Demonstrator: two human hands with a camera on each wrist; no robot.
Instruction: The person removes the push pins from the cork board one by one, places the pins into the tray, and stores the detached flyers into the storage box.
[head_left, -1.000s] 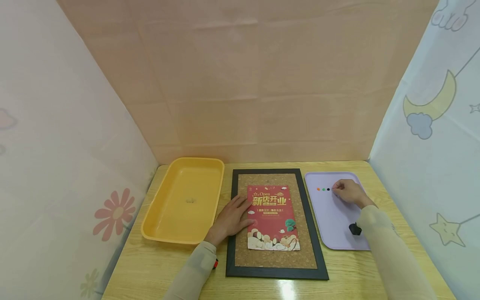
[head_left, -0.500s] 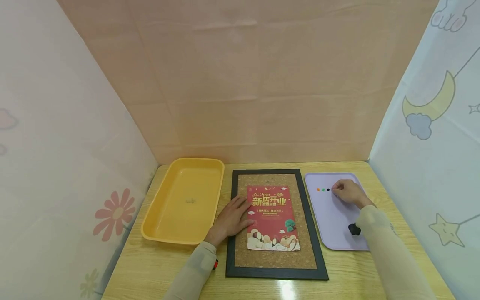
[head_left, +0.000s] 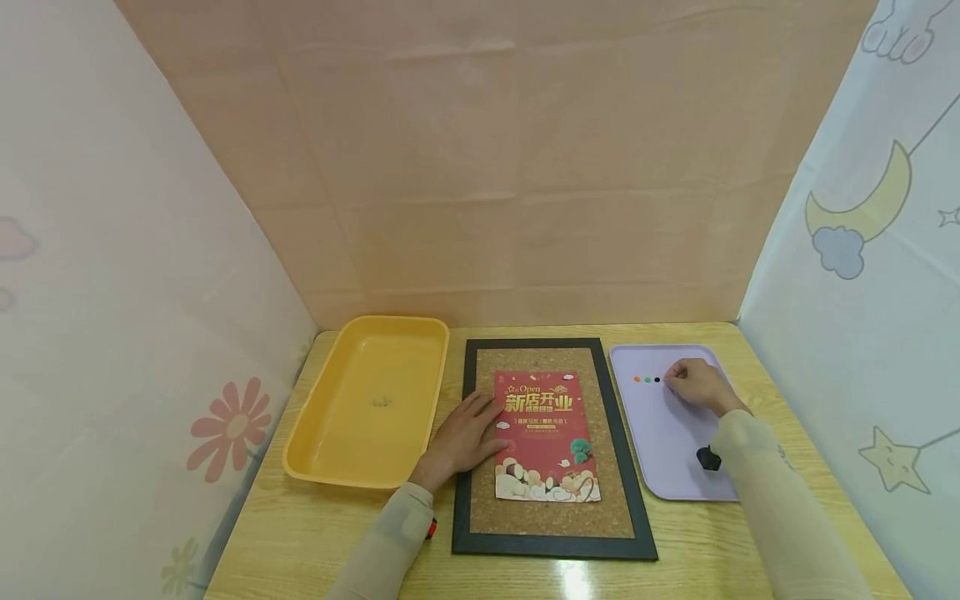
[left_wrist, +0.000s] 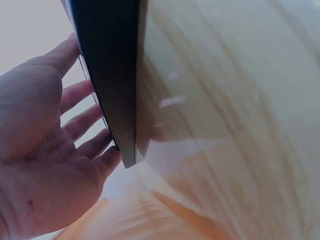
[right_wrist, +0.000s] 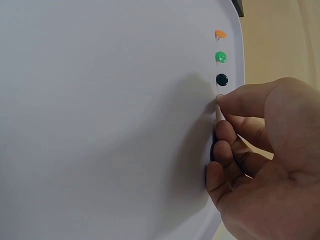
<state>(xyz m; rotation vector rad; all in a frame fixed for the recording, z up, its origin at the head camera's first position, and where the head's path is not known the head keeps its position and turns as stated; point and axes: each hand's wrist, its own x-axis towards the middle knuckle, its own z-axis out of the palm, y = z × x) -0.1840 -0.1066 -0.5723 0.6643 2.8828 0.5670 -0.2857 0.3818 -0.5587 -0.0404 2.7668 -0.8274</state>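
A red poster point(head_left: 544, 437) with gold lettering lies on a black-framed cork board point(head_left: 551, 518). My left hand point(head_left: 463, 435) rests flat over the board's left edge, its fingertips on the poster's left side. In the left wrist view the fingers point(left_wrist: 82, 120) reach over the black frame point(left_wrist: 112, 75). At the purple tray point(head_left: 663, 450), my right hand point(head_left: 697, 385) pinches a small pale thumbtack point(right_wrist: 218, 98) between thumb and fingertip, mostly hidden by them. Beside it in a row are a black thumbtack point(right_wrist: 222, 79), a green thumbtack point(right_wrist: 221, 57) and an orange thumbtack point(right_wrist: 220, 34).
A yellow tray point(head_left: 330, 400) stands left of the board, with a small pale cluster point(head_left: 381, 402) in its middle. Below my right wrist, a black object point(head_left: 708, 458) shows over the purple tray. Cloth walls enclose the wooden table point(head_left: 517, 579) at the back and sides.
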